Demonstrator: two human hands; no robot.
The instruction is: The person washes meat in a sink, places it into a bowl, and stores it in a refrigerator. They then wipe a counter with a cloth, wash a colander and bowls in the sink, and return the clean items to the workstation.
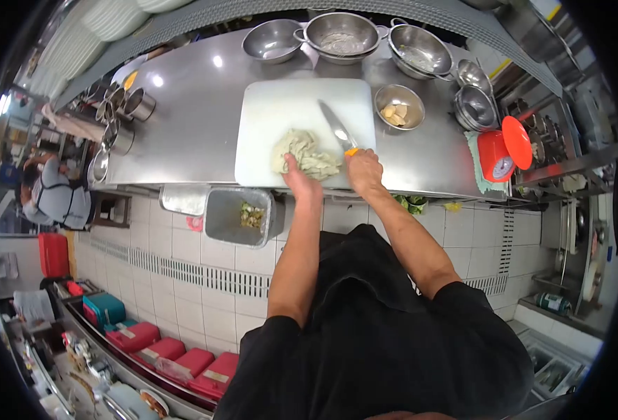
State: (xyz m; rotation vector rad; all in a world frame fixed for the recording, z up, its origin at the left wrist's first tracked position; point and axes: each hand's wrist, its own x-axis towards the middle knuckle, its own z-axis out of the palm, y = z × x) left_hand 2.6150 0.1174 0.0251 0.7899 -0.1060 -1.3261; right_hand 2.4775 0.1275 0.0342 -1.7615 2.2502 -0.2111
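Observation:
On the white cutting board [261, 112] lies a soft, pale green heap of what looks like wet, limp leaves [314, 159]; its exact kind I cannot make out. My left hand [302, 183] grips the heap's near left side, thumb on top and the other fingers mostly hidden. At the board's near right, my right hand [365, 170] is closed round the orange handle of a kitchen knife [335, 124]. Its blade points up and left, flat over the board, just right of the heap.
A steel bowl with pale yellow chunks [395, 114] sits right of the board, before a red scale [499, 155]. Colanders [342, 33] and bowls [272, 42] line the back. Steel pots [139, 105] stand left. Below the counter edge is a scrap bin [218, 218]. Another person [60, 199] is far left.

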